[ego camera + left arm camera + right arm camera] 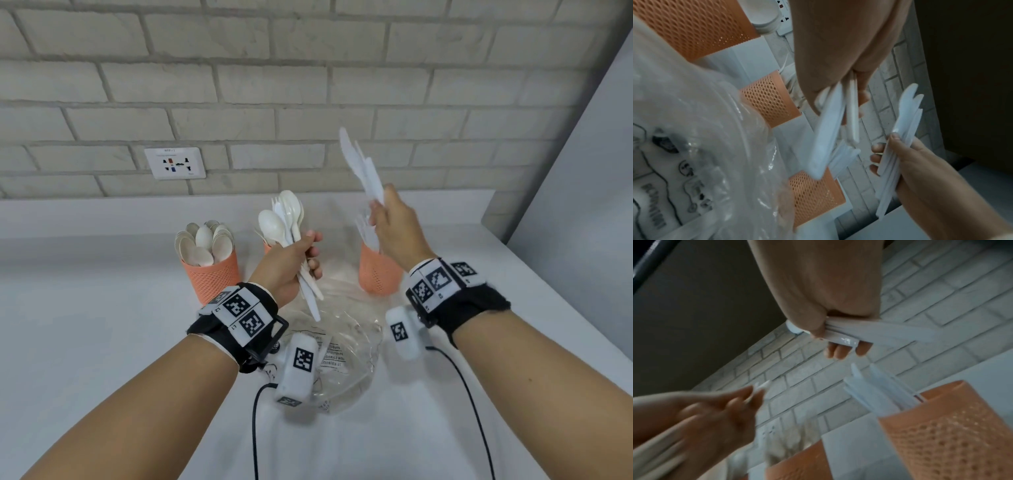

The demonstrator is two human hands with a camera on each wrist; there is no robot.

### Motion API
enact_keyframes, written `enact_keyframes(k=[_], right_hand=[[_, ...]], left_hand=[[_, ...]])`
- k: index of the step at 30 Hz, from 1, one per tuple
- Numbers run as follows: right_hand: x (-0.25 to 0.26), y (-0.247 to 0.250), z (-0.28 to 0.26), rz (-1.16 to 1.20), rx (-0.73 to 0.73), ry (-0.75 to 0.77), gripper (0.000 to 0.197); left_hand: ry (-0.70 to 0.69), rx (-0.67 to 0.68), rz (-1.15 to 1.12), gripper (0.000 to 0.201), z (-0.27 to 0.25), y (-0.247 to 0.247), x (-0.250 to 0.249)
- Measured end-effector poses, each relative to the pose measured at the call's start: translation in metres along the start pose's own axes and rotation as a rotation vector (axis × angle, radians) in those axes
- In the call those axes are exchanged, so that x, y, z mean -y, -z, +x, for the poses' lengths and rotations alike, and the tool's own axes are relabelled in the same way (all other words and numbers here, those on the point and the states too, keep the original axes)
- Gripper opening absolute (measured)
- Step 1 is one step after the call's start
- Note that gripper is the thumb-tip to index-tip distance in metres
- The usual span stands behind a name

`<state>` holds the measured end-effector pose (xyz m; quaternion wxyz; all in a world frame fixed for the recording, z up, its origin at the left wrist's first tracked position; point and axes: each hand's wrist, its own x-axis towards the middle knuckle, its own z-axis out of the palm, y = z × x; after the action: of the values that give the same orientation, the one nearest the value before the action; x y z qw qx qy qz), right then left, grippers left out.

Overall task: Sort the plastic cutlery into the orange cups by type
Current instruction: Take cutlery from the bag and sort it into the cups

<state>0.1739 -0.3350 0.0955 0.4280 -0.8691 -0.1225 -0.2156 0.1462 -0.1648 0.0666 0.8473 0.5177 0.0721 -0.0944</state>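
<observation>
My left hand (301, 255) grips a mixed bundle of white spoons, forks and knives (282, 222), heads up, above the clear bag. My right hand (387, 216) holds a few white plastic knives (359, 164) raised over the right orange cup (378, 270), which has knives standing in it. The left orange cup (212, 274) is full of spoons. The middle orange cup (267, 247) is mostly hidden behind my left hand. In the left wrist view the bundle's handles (828, 129) hang below my fist. In the right wrist view the knives (869, 334) cross my fingers.
A crumpled clear plastic bag (342, 342) lies on the white counter (102, 325) between my wrists. A brick wall with a power socket (175, 162) stands behind the cups. A grey panel (582, 171) borders the counter on the right. Black cables (255, 428) trail toward me.
</observation>
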Motion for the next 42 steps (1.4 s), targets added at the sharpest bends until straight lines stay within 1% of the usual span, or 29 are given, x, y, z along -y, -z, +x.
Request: enact_keyframes(k=[4, 6, 8, 10, 11, 13, 16, 17, 19, 20, 21, 22, 23, 24, 25, 26, 27, 28, 30, 31, 33, 34, 36, 38, 40, 42], right_hand=[[-0.015, 0.007, 0.028, 0.153, -0.142, -0.025, 0.016], [-0.029, 0.002, 0.035, 0.221, -0.183, -0.088, 0.012], [-0.042, -0.006, 0.034, 0.272, -0.160, -0.212, 0.014], [-0.053, -0.013, 0.029, 0.279, -0.107, -0.328, 0.023], [-0.058, -0.016, 0.027, 0.275, -0.094, -0.362, 0.026], [-0.064, -0.020, 0.023, 0.269, -0.095, -0.378, 0.028], [-0.068, -0.021, 0.028, 0.203, -0.101, -0.342, 0.033], [-0.066, -0.019, 0.031, 0.146, -0.135, -0.307, 0.037], [-0.057, -0.014, 0.035, 0.024, -0.267, -0.176, 0.047], [-0.048, -0.012, 0.035, -0.022, -0.337, -0.077, 0.047], [-0.038, -0.010, 0.036, -0.037, -0.377, 0.021, 0.044], [-0.025, -0.008, 0.035, -0.001, -0.354, 0.101, 0.036], [-0.011, -0.007, 0.033, 0.074, -0.262, 0.146, 0.027], [0.004, -0.008, 0.029, 0.145, -0.102, 0.155, 0.018], [0.016, -0.010, 0.025, 0.175, 0.073, 0.144, 0.014], [0.025, -0.013, 0.021, 0.170, 0.214, 0.122, 0.012], [0.031, -0.018, 0.017, 0.159, 0.301, 0.089, 0.013], [0.034, -0.023, 0.014, 0.154, 0.334, 0.041, 0.014], [0.037, -0.029, 0.008, 0.168, 0.323, -0.051, 0.016], [0.038, -0.031, 0.006, 0.196, 0.329, -0.082, 0.014], [0.040, -0.031, 0.001, 0.256, 0.362, -0.105, 0.009], [0.041, -0.032, 0.000, 0.264, 0.376, -0.108, 0.013], [0.042, -0.030, -0.002, 0.259, 0.390, -0.157, 0.016], [0.042, -0.028, -0.002, 0.275, 0.389, -0.248, 0.015], [0.042, -0.023, -0.001, 0.363, 0.345, -0.332, 0.012], [0.041, -0.014, 0.001, 0.446, 0.245, -0.375, 0.008]], left_hand=[[0.013, 0.040, 0.003, 0.023, -0.001, 0.001, -0.001], [0.011, 0.056, -0.009, 0.024, 0.001, 0.000, -0.003], [0.020, 0.090, -0.034, 0.021, 0.001, 0.001, -0.005], [0.032, 0.136, -0.062, 0.017, 0.002, 0.003, -0.008], [0.035, 0.159, -0.066, 0.016, 0.002, 0.005, -0.009], [0.029, 0.194, -0.053, 0.016, 0.002, 0.007, -0.009], [0.006, 0.216, -0.014, 0.020, 0.002, 0.007, -0.009], [0.001, 0.218, -0.001, 0.021, 0.002, 0.007, -0.008], [-0.007, 0.213, 0.021, 0.021, 0.002, 0.006, -0.007], [-0.011, 0.203, 0.031, 0.020, 0.002, 0.004, -0.006], [-0.016, 0.188, 0.042, 0.018, 0.002, 0.003, -0.005], [-0.020, 0.172, 0.053, 0.016, 0.001, 0.001, -0.004], [-0.020, 0.158, 0.061, 0.014, 0.001, 0.000, -0.003], [-0.020, 0.149, 0.069, 0.012, 0.001, -0.002, -0.003], [-0.020, 0.147, 0.076, 0.011, 0.000, -0.004, -0.002], [-0.022, 0.148, 0.089, 0.010, -0.001, -0.006, -0.001], [-0.029, 0.150, 0.109, 0.010, -0.001, -0.008, -0.001], [-0.041, 0.152, 0.134, 0.010, -0.002, -0.010, 0.000], [-0.069, 0.142, 0.180, 0.016, -0.004, -0.013, 0.001], [-0.080, 0.135, 0.201, 0.019, -0.004, -0.013, 0.002], [-0.091, 0.125, 0.243, 0.014, -0.005, -0.013, 0.003], [-0.092, 0.124, 0.261, 0.011, -0.006, -0.012, 0.004], [-0.100, 0.139, 0.265, 0.013, -0.008, -0.012, 0.006], [-0.110, 0.164, 0.238, 0.018, -0.010, -0.012, 0.009], [-0.098, 0.148, 0.217, 0.023, -0.010, -0.011, 0.010], [-0.067, 0.111, 0.191, 0.024, -0.008, -0.008, 0.011]])
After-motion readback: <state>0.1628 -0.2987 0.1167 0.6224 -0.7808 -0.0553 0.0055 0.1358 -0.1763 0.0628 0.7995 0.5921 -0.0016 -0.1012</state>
